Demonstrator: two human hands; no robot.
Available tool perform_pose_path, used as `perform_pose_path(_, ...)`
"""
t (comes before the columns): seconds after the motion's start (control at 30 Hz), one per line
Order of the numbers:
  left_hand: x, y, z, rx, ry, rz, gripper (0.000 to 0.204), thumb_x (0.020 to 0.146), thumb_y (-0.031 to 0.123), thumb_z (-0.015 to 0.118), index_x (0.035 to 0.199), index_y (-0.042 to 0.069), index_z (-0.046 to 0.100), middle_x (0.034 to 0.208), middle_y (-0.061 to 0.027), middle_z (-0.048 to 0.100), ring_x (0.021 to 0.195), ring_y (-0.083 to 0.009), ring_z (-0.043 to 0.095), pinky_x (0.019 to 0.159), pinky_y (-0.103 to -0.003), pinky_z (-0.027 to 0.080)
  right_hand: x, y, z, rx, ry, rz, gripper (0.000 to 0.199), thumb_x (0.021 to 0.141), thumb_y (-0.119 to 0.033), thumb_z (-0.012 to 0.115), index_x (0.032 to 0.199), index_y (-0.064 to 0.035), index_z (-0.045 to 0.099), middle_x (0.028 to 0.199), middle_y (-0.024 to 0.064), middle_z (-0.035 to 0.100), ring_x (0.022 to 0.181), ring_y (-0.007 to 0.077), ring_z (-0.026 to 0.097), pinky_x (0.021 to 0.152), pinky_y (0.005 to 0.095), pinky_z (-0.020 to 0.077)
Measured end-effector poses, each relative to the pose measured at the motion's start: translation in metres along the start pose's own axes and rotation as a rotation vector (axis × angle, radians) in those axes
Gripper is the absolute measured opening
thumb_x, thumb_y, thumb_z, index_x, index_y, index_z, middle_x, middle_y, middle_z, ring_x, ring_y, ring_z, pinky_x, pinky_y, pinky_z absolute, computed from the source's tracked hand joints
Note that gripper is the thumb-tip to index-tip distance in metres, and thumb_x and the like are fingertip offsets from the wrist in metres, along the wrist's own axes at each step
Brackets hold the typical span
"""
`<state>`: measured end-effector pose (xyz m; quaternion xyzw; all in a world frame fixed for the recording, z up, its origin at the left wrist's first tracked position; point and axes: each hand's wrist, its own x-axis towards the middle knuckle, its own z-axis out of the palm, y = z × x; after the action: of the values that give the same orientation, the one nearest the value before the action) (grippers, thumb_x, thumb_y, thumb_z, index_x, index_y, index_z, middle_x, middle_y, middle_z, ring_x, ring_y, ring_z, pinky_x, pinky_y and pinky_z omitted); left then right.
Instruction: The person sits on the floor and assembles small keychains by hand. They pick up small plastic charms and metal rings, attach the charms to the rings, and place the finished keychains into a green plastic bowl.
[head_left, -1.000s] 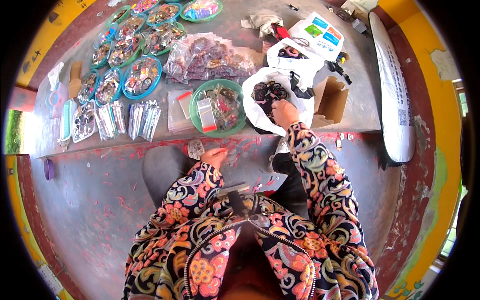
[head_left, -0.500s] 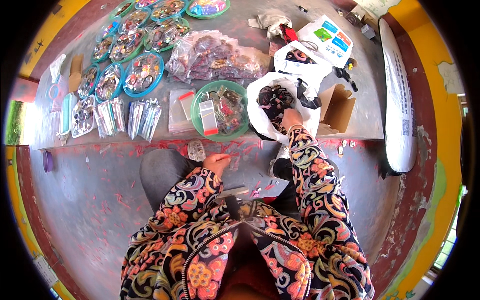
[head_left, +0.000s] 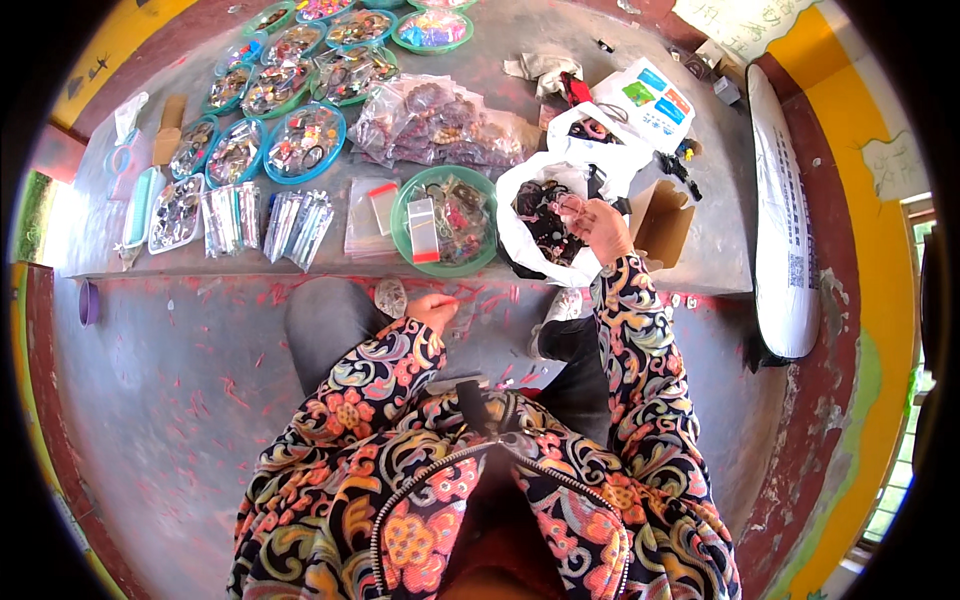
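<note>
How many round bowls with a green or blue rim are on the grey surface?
About 11. One green bowl sits alone beside the white bag. The others form a cluster at upper left, from the blue bowl to the top edge. Some may be cut off there.

Grey concrete ledge [head_left: 700, 262] above a worn grey floor [head_left: 170, 400] flecked with red scraps. Yellow-painted wall [head_left: 880, 260] with a dark red base on the right. Daylight through a window [head_left: 915, 400] at the right edge.
</note>
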<state>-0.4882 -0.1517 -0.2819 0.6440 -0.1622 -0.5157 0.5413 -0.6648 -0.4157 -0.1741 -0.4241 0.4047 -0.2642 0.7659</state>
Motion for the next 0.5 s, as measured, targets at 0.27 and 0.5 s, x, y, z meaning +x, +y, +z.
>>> perform_pose_path(0.27,-0.011,0.015,-0.002,-0.036,-0.065,-0.014,0.02,0.073,0.019,0.062,0.087,0.005,0.061,0.066,0.0037,0.054,0.049,-0.0028,0.042,0.042,-0.019,0.032,-0.052,-0.01,0.034,0.253,-0.197,-0.07,0.035,0.084,-0.022,0.039,0.103,0.005,0.049,0.1,0.0152,0.056,0.087,0.0196,0.054,0.079,0.0295,0.0426)
perform_pose_path(0.5,-0.02,0.028,-0.004,-0.045,-0.161,-0.029,0.021,0.073,0.018,0.062,0.089,0.004,0.06,0.066,0.0042,0.054,0.053,-0.0026,0.044,0.046,-0.018,0.035,-0.022,0.027,-0.018,0.16,0.138,0.072,0.025,0.084,-0.012,0.033,0.095,0.005,0.048,0.083,0.0152,0.057,0.076,0.0244,0.056,0.069,0.0309,0.0472)
